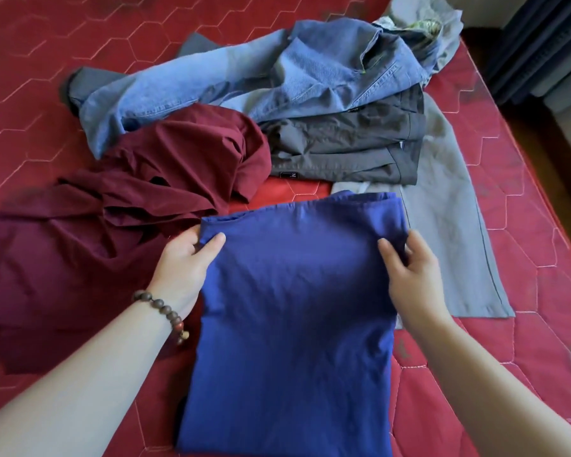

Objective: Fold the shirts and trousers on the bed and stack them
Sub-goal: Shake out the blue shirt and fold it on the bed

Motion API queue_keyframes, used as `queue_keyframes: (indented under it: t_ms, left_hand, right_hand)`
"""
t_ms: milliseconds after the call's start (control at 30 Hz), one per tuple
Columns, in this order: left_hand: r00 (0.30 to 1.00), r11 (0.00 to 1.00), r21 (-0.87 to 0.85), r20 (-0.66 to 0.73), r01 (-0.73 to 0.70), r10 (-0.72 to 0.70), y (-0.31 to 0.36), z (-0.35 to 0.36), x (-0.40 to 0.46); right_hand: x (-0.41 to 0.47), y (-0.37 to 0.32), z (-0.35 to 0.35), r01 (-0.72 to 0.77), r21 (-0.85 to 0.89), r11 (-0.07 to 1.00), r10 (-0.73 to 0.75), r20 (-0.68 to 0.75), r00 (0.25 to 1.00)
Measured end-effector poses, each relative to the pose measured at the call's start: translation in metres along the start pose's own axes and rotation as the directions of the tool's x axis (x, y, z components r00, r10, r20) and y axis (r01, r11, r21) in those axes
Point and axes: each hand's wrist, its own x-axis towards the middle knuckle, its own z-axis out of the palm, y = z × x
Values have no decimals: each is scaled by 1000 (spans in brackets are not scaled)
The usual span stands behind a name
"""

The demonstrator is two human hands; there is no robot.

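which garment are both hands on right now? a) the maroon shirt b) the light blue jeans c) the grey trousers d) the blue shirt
d: the left hand pinches the far left corner of the blue shirt and the right hand touches its far right edge, while the other clothes lie untouched.

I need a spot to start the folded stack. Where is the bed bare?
Bare mattress lies beyond the jeans, far left, and right of the grey trousers. The middle is crowded around the blue shirt.
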Motion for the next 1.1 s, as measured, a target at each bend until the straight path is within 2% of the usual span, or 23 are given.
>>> queue_keyframes:
  t_ms: [67, 133, 200, 300, 333, 367, 400, 467, 500, 567, 633, 667, 767, 867, 900, 967, 1033, 1100]
  left_hand:
    - [996, 997, 68, -89, -24, 30, 6, 7, 17]
    - [986, 978, 208, -163, 8, 27, 2, 14, 34]
    - [986, 902, 427, -164, 69, 2, -7, 20, 42]
    - [979, 810, 582, -193, 64, 62, -7, 25, 39]
    - [965, 799, 599, -237, 57, 109, -4, 27, 34]
    - [938, 767, 641, -279, 23, 205, -1, 28, 27]
    - [900, 690, 722, -263, -55, 347, 0, 31, 19]
    - [828, 439, 859, -32, -264, 560, -4, 41, 1]
    - [811, 329, 873, 120, -361, 572, -11, 48, -9]
    - [828, 155, 870, 369, -467, 422, -33, 60, -24]
    - [867, 24, 886, 447, -463, 220, -52, 64, -31]
    - [874, -18, 890, 450, -455, 181, -58, 61, -31]
    - [896, -47, 909, 416, -414, 155, -60, 56, -29]
    - [905, 25, 921, 377, -389, 198, -50, 69, -47]
    - [874, 55, 893, 423, -447, 239, -51, 76, -59]
    - [770, 81, 783, 578, -617, 270, -58, 92, -92]
    - [660, 39, 661, 740, -749, 133, -68, 105, -128]
    - [584, -69, 580, 807, -812, -92, -81, 111, -154]
  right_hand:
    - [21, 1, 7, -9, -6, 1000, 9, -6, 1000]
    - [39, 10, 20, -134, -63, 989, 137, 33, 990]
    - [48, 25, 31, -289, -174, 941, 300, 39, 953]
    - [49, 28, 34, -300, -257, 919, 308, -10, 951]
    - [45, 24, 33, -260, -292, 921, 256, -51, 965]
    - [40, 22, 31, -162, -353, 922, 137, -93, 986]
    - [34, 19, 32, -1, -437, 899, -49, -102, 994]
    - [18, 13, 42, 342, -584, 736, -386, 53, 921]
    - [11, 13, 50, 474, -614, 630, -467, 187, 864]
    - [1, 20, 66, 611, -626, 485, -433, 435, 790]
    - [-1, 33, 76, 610, -668, 426, -265, 552, 790]
    - [1, 40, 78, 588, -697, 410, -197, 562, 803]
    - [5, 48, 79, 570, -733, 373, -121, 570, 813]
    - [4, 38, 68, 587, -679, 440, -153, 588, 795]
    - [1, 35, 60, 569, -671, 476, -173, 563, 808]
    - [-11, 35, 37, 511, -665, 545, -177, 505, 845]
    - [-34, 40, 13, 424, -654, 627, -101, 471, 876]
    - [-64, 47, -6, 324, -668, 670, 31, 461, 887]
